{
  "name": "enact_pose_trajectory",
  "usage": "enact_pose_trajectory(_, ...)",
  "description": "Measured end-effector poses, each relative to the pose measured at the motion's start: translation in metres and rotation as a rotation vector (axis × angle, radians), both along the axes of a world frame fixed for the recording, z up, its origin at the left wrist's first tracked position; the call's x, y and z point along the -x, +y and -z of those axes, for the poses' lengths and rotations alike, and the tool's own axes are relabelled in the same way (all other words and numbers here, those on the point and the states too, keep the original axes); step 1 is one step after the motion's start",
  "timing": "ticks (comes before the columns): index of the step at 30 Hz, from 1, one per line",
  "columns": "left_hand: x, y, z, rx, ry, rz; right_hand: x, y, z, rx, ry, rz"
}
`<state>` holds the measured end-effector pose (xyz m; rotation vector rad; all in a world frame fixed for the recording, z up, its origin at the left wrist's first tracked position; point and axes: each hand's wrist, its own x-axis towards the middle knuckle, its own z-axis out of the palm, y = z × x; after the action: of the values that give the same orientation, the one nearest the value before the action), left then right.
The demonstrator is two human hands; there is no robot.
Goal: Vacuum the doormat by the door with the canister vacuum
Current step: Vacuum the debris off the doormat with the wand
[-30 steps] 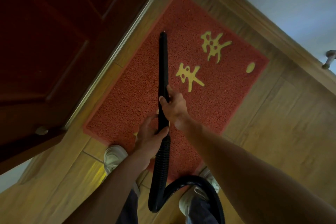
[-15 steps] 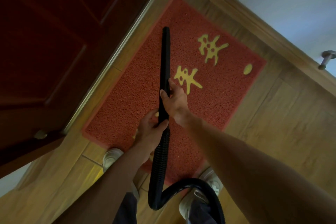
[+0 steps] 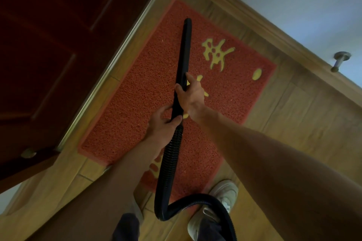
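A red doormat (image 3: 137,103) with yellow characters lies on the wooden floor beside the dark red door (image 3: 49,45). A black vacuum wand (image 3: 184,53) reaches across the mat, its tip near the mat's far end by the threshold. My right hand (image 3: 191,94) grips the wand higher up. My left hand (image 3: 162,121) holds it just below, where the ribbed black hose (image 3: 170,162) begins. The hose loops down between my feet and runs out of frame at the bottom. The canister itself is out of view.
A metal threshold strip (image 3: 109,70) runs along the door's foot. A wooden skirting board (image 3: 254,25) and pale wall border the mat's far side, with a metal door stop (image 3: 339,60) on the wall. My right shoe (image 3: 225,193) stands at the mat's near corner.
The wand tip has slid a little toward the mat's far end and the wall. Both hands kept their grip. The view shifted, and my left shoe has gone behind my forearm.
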<state>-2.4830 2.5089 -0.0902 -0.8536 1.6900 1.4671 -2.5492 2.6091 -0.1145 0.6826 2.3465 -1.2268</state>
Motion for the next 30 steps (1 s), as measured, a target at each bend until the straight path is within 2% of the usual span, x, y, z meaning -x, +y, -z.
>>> enact_pose_trajectory(6, 0.007, 0.002, 0.0, -0.012, -0.002, 0.024, 0.007, 0.011, 0.006, 0.042, -0.066, -0.03)
enact_pose_trajectory(8, 0.007, 0.002, 0.0, -0.019, -0.002, 0.019, 0.004, 0.013, 0.005, 0.037, -0.026, -0.029)
enact_pose_trajectory(10, 0.005, 0.003, -0.002, -0.012, 0.008, 0.033, -0.002, 0.016, 0.004, 0.043, 0.023, -0.004)
enact_pose_trajectory(14, -0.006, 0.011, -0.006, 0.008, 0.004, 0.094, -0.014, 0.028, 0.007, 0.086, -0.071, 0.036)
enact_pose_trajectory(24, -0.03, 0.04, -0.007, 0.005, 0.009, 0.198, -0.055, 0.062, 0.013, 0.028, -0.057, 0.134)
enact_pose_trajectory(30, -0.042, 0.062, -0.004, 0.041, 0.019, 0.327, -0.078, 0.088, 0.003, 0.088, -0.094, 0.228)
